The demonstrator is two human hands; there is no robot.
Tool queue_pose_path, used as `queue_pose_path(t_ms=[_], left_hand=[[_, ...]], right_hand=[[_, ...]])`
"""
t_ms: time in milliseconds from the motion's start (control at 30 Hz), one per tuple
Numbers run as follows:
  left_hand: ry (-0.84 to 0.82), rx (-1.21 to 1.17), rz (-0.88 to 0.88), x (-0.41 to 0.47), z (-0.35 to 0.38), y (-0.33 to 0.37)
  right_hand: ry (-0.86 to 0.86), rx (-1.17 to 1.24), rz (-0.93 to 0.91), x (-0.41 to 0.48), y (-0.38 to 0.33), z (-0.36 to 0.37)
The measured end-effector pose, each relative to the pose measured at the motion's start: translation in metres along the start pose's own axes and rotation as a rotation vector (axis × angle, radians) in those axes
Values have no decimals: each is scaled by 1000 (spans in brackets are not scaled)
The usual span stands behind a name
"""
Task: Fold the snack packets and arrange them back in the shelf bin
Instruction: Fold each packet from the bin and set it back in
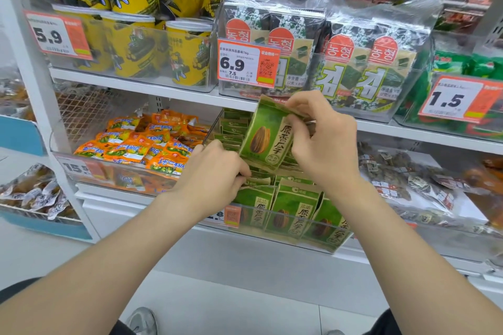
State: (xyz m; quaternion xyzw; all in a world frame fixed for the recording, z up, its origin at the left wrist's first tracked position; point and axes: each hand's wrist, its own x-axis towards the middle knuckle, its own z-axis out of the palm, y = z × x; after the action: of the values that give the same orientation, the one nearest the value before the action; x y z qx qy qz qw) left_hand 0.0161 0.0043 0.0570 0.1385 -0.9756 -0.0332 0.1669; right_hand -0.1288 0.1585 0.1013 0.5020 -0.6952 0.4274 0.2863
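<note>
- I am seeing the held packet (268, 141) hanging above the middle of the shelf bin (307, 218), clear of the rows below. Its long axis is standing near upright, the top leaning a little to the right, and the printed face is turning toward me.
- My right hand (324, 139) is gripping it, fingers curling over its top right corner. The hand is sitting just right of the packet, above the bin's right half.
- My left hand (215, 171) is working lower, at the bin's left side, pinching the top flap of a front-row packet (255, 181) standing in the bin.
- I am judging the right hand to be carrying the next move, with the way into the bin running straight down and slightly toward me.
- Room is looking tight. Standing rows are filling the bin's front, stacked packets (231, 128) are filling its back left, and the upper shelf (190, 94) is hanging close over its back.
- Orange packets (152, 144) are lying just beyond the bin's left wall, so I am guarding against drifting left.
</note>
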Motion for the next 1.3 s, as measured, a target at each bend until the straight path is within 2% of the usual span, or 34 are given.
queue_pose_path(t_ms=[200,367,500,533,633,667,800,933,1000,1033,1100,1167,1233,1300], left_hand=[[36,27,-22,-1,-4,6],[100,22,-45,3,-9,7],[78,-64,-120,-2,-5,7],[77,-97,-126,-4,-4,8],[101,-191,-140,-3,3,3],[100,-212,-141,-1,4,1],[63,-254,-149,3,4,-6],[17,-350,-135,6,-1,-12],[62,-377,-132,8,-4,-14],[85,-383,-120,10,-6,-16],[52,-354,-72,14,-8,-14],[-79,-246,-15,15,-6,-12],[-213,-125,2,15,1,-8],[-245,-71,-19,14,3,-5]], right_hand=[[-399,-231,-30,-3,6,14],[-358,-405,-130,12,3,10],[-669,-383,-72,-3,-6,26],[-684,-388,-48,-4,-7,28],[-565,-385,13,1,-5,28],[-573,-402,23,2,-5,29],[-848,-430,105,-6,-7,43],[-952,-400,164,-2,0,41],[-958,-379,176,-2,-2,38],[-905,-347,200,-3,-4,37],[-669,-278,264,-2,-1,37],[-487,-265,297,-1,5,39],[-510,-272,300,-1,9,43],[-614,-266,299,0,10,46]])
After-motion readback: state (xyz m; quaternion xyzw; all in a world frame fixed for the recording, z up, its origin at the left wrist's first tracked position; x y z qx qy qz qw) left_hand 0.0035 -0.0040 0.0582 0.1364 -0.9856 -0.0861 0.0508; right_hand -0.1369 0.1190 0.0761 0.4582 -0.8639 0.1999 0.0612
